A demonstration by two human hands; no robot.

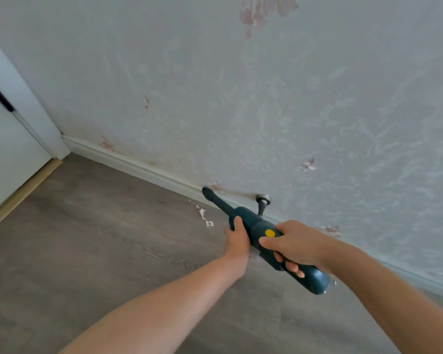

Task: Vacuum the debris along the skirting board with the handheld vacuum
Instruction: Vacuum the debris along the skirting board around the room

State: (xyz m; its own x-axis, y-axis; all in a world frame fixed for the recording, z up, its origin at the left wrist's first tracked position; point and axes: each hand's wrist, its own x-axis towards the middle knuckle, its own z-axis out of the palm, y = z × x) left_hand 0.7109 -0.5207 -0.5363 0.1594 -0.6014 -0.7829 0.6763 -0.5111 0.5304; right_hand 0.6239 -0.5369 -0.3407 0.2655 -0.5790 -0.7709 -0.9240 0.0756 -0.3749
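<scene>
Grips: handheld vacuum [261, 232] grasped by left hand [237, 237] and right hand [296, 247].
Risk: debris [205, 216] on floor [87, 226] beside skirting board [138, 167] missed; nozzle [208, 193] is held above it.

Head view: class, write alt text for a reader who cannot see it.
Both hands, left hand and right hand, hold a dark green handheld vacuum, its nozzle at the white skirting board. White debris lies on the wood-look floor.

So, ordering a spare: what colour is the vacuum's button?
Yellow button, on the dark teal vacuum; head view.
</scene>
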